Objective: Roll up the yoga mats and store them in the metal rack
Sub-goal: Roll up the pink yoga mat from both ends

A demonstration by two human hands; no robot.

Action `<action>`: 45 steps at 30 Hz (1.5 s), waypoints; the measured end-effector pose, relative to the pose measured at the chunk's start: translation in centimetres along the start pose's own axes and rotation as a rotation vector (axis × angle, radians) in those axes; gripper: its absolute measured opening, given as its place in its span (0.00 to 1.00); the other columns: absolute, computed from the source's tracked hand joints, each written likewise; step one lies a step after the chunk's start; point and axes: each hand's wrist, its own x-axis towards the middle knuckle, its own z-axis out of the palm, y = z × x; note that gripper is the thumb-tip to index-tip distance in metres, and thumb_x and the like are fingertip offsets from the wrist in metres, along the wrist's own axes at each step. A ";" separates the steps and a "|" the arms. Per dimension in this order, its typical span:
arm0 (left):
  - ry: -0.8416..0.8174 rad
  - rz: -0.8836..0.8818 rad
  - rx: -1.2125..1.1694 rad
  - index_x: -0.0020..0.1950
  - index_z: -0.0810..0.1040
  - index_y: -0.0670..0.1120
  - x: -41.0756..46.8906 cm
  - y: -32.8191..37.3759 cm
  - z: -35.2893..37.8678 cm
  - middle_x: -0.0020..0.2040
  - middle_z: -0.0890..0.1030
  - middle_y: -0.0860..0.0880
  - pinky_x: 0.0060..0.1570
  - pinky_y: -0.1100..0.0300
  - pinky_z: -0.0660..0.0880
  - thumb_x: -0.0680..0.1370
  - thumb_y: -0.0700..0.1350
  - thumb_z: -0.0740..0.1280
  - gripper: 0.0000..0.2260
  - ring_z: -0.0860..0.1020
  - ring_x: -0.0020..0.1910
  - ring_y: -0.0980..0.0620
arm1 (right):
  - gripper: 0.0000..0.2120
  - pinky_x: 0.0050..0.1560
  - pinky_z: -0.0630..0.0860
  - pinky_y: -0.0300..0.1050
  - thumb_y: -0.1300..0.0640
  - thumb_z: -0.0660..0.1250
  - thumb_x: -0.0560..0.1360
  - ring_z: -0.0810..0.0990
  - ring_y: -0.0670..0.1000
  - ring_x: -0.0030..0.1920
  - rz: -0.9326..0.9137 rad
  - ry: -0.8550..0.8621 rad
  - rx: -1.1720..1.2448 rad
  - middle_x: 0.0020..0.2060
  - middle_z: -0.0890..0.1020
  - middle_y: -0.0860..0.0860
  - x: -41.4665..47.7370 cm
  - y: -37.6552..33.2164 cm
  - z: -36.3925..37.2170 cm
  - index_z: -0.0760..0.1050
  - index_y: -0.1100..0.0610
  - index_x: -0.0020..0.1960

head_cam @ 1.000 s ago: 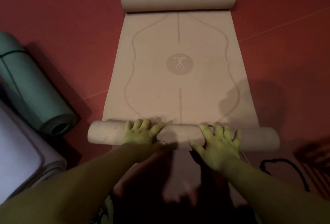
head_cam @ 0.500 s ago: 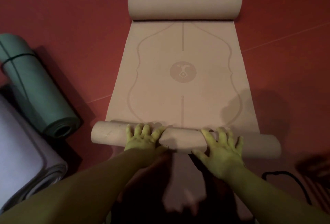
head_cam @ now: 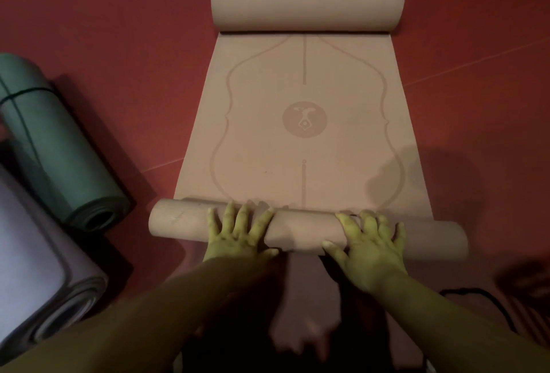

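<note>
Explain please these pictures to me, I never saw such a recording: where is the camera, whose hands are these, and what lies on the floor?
No machine is here. A person wears one camera on the head, and all pictures come from it, looking forward and down along both arms. The left hand and the right hand press with spread fingers on the near roll of a pink yoga mat lying on the red floor. They grip nothing. The mat's far end is curled up too; its middle lies flat. At the left lie a rolled green mat and a lilac mat, partly cut off. A black cord lies at lower right.
</note>
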 end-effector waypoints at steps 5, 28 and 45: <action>-0.006 0.001 -0.004 0.80 0.37 0.63 0.7 -0.1 0.0 0.83 0.45 0.47 0.73 0.32 0.33 0.80 0.69 0.49 0.33 0.40 0.80 0.40 | 0.40 0.75 0.42 0.70 0.22 0.40 0.70 0.54 0.60 0.76 0.000 -0.032 -0.013 0.76 0.60 0.52 0.6 -0.2 -0.7 0.52 0.37 0.78; 0.032 0.002 0.020 0.80 0.36 0.64 2.3 -0.7 0.0 0.83 0.45 0.46 0.72 0.34 0.30 0.79 0.70 0.45 0.32 0.39 0.80 0.39 | 0.38 0.73 0.52 0.71 0.24 0.46 0.72 0.63 0.60 0.72 -0.054 0.088 -0.049 0.71 0.70 0.52 2.2 0.9 -0.2 0.65 0.40 0.76; 0.100 0.045 -0.002 0.79 0.36 0.65 3.9 -1.2 -1.3 0.81 0.49 0.46 0.74 0.35 0.35 0.78 0.72 0.45 0.33 0.44 0.80 0.39 | 0.42 0.74 0.46 0.69 0.23 0.38 0.69 0.56 0.60 0.75 -0.015 0.020 -0.056 0.75 0.64 0.52 3.8 0.5 -1.3 0.54 0.38 0.79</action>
